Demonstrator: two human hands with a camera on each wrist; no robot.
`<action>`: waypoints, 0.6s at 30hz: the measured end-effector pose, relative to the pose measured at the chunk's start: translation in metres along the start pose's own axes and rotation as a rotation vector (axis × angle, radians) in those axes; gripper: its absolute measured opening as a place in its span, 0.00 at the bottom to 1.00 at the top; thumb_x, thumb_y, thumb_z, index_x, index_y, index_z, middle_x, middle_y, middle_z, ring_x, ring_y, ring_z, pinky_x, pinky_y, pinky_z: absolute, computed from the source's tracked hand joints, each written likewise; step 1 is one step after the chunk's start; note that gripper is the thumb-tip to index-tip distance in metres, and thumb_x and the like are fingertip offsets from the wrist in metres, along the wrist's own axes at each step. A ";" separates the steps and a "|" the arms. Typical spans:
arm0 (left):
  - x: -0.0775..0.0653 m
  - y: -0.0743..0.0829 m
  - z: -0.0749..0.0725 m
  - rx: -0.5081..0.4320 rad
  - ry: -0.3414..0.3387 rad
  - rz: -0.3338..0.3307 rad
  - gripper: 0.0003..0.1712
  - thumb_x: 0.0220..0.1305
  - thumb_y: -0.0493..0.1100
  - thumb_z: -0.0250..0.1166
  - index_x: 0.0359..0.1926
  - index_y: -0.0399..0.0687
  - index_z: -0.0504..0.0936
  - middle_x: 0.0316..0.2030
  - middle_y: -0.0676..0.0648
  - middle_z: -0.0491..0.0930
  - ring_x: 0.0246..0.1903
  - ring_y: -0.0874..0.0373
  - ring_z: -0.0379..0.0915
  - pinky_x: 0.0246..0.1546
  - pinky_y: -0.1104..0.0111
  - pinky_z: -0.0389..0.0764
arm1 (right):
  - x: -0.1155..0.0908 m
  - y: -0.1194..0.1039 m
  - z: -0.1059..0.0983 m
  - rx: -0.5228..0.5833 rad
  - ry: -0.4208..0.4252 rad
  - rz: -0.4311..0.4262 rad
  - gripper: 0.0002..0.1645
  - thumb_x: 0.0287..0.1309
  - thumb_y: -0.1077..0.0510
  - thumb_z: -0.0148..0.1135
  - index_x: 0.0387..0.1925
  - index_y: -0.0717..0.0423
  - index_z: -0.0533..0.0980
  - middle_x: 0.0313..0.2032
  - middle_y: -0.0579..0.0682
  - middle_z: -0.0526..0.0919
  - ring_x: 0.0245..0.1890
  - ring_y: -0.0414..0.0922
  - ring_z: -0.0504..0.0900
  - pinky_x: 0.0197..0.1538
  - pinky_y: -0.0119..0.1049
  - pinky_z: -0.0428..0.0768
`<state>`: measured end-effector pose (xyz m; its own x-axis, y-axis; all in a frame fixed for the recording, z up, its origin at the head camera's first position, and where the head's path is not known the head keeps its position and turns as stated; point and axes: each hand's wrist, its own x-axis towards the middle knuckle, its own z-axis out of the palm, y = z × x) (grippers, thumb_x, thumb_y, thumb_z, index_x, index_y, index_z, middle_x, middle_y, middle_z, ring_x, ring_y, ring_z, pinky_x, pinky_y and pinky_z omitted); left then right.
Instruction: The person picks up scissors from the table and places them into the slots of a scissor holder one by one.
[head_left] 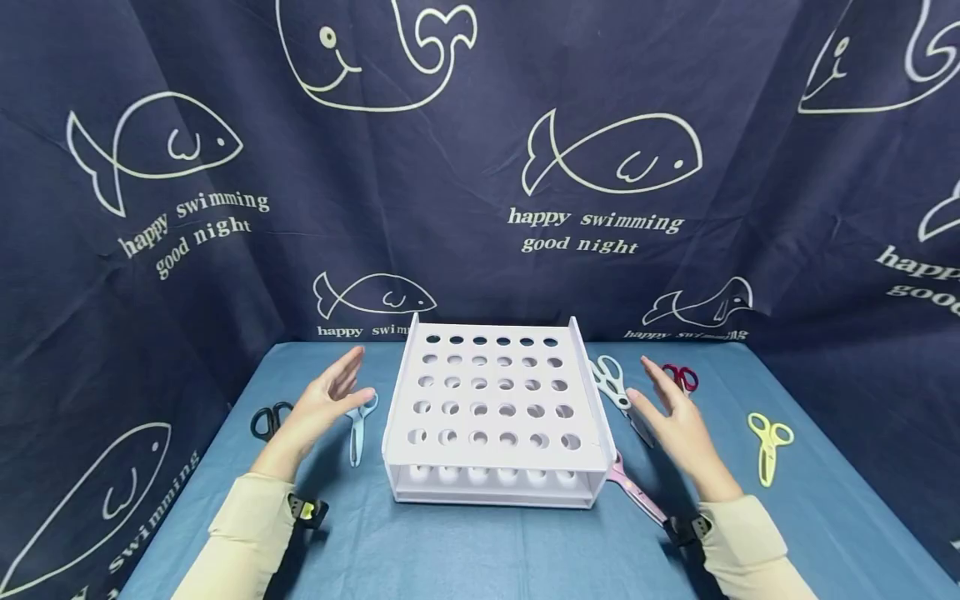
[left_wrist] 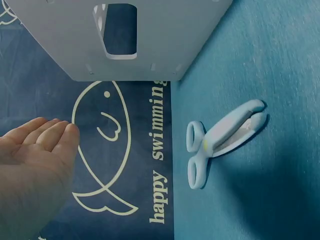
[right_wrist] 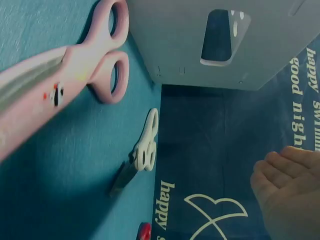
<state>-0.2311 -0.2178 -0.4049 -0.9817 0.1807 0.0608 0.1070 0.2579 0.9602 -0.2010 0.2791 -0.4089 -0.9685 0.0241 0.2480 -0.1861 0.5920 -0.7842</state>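
Observation:
A white rack (head_left: 493, 425) with rows of round holes stands in the middle of the table. My left hand (head_left: 318, 408) hovers left of it, fingers extended and holding nothing, near the light blue scissors (head_left: 357, 433). To the rack's right my right hand (head_left: 678, 429) is raised the same way, also holding nothing. White-handled scissors (head_left: 611, 383) lie between that hand and the rack. Pink scissors (right_wrist: 75, 75) lie beside the rack's front right corner. In the left wrist view the light blue scissors (left_wrist: 222, 140) lie apart from my hand.
Black-handled scissors (head_left: 268, 420) lie at the left, partly behind my left hand. Red-handled scissors (head_left: 681, 378) sit at the back right, and yellow scissors (head_left: 768, 446) farther right. A dark blue fish-printed curtain (head_left: 480, 192) hangs behind and beside the blue table (head_left: 465, 550).

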 end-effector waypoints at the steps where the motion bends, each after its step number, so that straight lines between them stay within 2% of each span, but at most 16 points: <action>1: 0.000 0.001 0.001 -0.003 -0.006 -0.003 0.49 0.62 0.48 0.68 0.76 0.49 0.49 0.76 0.48 0.48 0.75 0.51 0.43 0.74 0.55 0.50 | 0.000 -0.001 0.001 0.004 0.003 -0.008 0.38 0.67 0.45 0.56 0.74 0.42 0.56 0.72 0.58 0.61 0.70 0.60 0.60 0.72 0.33 0.61; 3: -0.001 0.002 0.002 -0.001 -0.014 -0.009 0.50 0.62 0.49 0.68 0.76 0.50 0.49 0.76 0.48 0.48 0.75 0.51 0.42 0.74 0.55 0.50 | -0.001 -0.003 0.004 0.014 0.007 -0.024 0.37 0.67 0.45 0.56 0.74 0.42 0.57 0.71 0.57 0.62 0.70 0.59 0.61 0.66 0.16 0.60; 5: 0.000 0.003 0.004 -0.008 -0.021 -0.011 0.49 0.62 0.49 0.68 0.76 0.51 0.49 0.76 0.49 0.48 0.75 0.51 0.43 0.74 0.55 0.50 | -0.001 -0.004 0.006 0.037 0.008 -0.043 0.36 0.68 0.47 0.56 0.73 0.45 0.58 0.71 0.56 0.63 0.70 0.57 0.61 0.58 0.06 0.57; 10: 0.003 0.002 0.007 -0.006 -0.028 -0.004 0.48 0.62 0.49 0.68 0.76 0.51 0.51 0.76 0.49 0.49 0.75 0.52 0.43 0.74 0.57 0.51 | 0.000 -0.006 0.011 0.105 -0.015 -0.066 0.35 0.68 0.50 0.55 0.73 0.53 0.59 0.71 0.58 0.63 0.71 0.56 0.60 0.58 0.07 0.59; 18: 0.008 0.004 0.015 0.005 -0.047 -0.003 0.47 0.62 0.49 0.67 0.76 0.54 0.51 0.75 0.51 0.51 0.75 0.53 0.46 0.73 0.57 0.54 | 0.004 -0.006 0.017 0.145 -0.019 -0.065 0.34 0.69 0.51 0.55 0.72 0.55 0.60 0.70 0.58 0.65 0.69 0.54 0.64 0.58 0.13 0.67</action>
<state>-0.2357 -0.2015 -0.4046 -0.9735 0.2244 0.0450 0.1051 0.2636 0.9589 -0.2070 0.2619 -0.4127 -0.9564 -0.0262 0.2910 -0.2688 0.4689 -0.8414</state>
